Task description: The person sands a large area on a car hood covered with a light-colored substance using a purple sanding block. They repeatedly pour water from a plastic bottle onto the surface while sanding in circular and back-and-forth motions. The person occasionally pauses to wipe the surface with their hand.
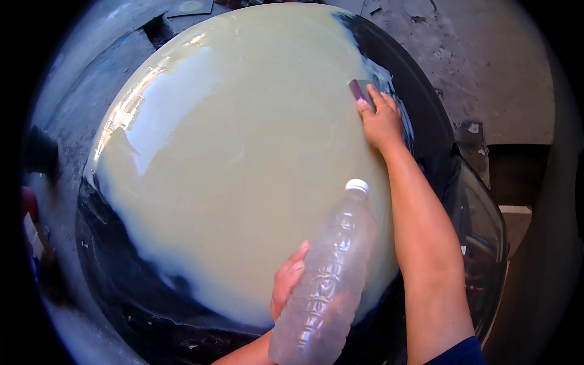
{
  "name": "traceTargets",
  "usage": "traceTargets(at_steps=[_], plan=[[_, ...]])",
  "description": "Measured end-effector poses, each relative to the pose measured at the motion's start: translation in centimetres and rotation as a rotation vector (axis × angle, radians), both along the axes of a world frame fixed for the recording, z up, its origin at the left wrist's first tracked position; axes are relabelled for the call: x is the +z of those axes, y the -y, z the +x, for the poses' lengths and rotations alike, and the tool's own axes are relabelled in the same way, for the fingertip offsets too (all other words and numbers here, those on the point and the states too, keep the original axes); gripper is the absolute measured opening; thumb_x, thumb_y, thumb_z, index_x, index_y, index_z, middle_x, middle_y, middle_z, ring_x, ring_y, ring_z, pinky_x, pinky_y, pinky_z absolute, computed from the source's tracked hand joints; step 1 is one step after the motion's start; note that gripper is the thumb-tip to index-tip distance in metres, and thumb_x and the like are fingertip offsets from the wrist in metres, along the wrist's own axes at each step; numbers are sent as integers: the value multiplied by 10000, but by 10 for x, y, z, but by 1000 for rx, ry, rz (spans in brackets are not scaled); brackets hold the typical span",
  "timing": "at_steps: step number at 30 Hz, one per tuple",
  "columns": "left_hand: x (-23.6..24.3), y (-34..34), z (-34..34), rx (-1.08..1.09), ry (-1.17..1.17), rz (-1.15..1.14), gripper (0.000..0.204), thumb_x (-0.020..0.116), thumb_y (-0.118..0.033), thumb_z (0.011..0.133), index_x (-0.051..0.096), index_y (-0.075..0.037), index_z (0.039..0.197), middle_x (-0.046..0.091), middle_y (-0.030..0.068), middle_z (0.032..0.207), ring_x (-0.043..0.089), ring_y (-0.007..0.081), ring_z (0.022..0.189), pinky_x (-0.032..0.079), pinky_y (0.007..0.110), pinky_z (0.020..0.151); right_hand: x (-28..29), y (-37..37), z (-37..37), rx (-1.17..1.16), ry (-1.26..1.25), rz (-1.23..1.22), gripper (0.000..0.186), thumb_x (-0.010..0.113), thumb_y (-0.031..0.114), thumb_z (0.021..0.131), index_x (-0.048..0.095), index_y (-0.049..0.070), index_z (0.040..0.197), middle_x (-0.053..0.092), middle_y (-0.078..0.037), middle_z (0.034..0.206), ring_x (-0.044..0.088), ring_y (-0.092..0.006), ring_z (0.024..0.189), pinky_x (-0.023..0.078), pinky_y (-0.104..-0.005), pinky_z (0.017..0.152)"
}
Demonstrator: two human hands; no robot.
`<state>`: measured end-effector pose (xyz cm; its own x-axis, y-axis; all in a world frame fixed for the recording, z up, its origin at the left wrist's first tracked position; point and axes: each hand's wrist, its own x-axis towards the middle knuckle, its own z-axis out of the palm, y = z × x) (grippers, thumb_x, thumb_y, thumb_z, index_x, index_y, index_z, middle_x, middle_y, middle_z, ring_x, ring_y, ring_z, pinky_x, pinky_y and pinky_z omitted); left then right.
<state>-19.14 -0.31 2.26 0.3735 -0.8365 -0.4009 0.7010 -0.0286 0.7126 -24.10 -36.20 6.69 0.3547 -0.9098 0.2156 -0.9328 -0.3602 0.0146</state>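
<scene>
We are grasping a clear, ridged plastic bottle with a white cap in our left hand, its length slanting over the near right part of a glossy, cream-coated, rounded panel with black edges. Our right hand is clasping a small maroon-and-grey rectangular block at the coating's far right, beside milky streaks.

I look through the left of two head-worn fisheye cameras, facing steeply down at close range. A broad, rounded panel fills most of the upright, unmirrored view; bare forearms enter from the lower edge, and floor shows past the far side, curving into a black rim.
</scene>
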Motion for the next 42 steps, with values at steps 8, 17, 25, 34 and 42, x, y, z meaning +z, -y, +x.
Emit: traceTargets(at_steps=[8,17,25,34,42], plan=[[-14,0,9,109,82,-19,706,742,-134,819,329,-37,1383,402,274,1354,535,343,1180,496,405,959,-14,-179,-6,302,-9,123,501,626,282,891,528,219,1378,442,-207,1404,424,-391,1267,335,-501,1057],[-5,18,6,266,205,-231,650,739,-117,814,384,-17,1349,454,268,1315,543,356,1170,499,405,949,-12,-51,44,46,18,51,526,576,387,915,488,233,1410,427,-149,1439,384,-358,1318,314,-490,1079],[-16,16,16,387,247,-300,610,731,-75,811,421,-15,1332,476,263,1307,536,371,1179,492,413,958,-48,-193,-8,54,289,361,448,643,317,893,575,117,1288,473,-184,1379,416,-356,1290,354,-472,1047],[11,27,31,553,567,-534,698,809,-123,741,429,-10,1316,494,244,1287,504,367,1230,467,417,988,-12,-114,69,136,-26,1,480,608,315,918,517,195,1374,469,-140,1404,448,-336,1261,383,-428,1033],[-5,38,35,600,399,-472,682,788,-174,778,421,-11,1330,499,211,1297,506,339,1228,419,402,1025,-58,-222,5,232,1137,735,372,627,252,941,518,90,1257,541,-104,1303,561,-161,1063,499,-317,850]])
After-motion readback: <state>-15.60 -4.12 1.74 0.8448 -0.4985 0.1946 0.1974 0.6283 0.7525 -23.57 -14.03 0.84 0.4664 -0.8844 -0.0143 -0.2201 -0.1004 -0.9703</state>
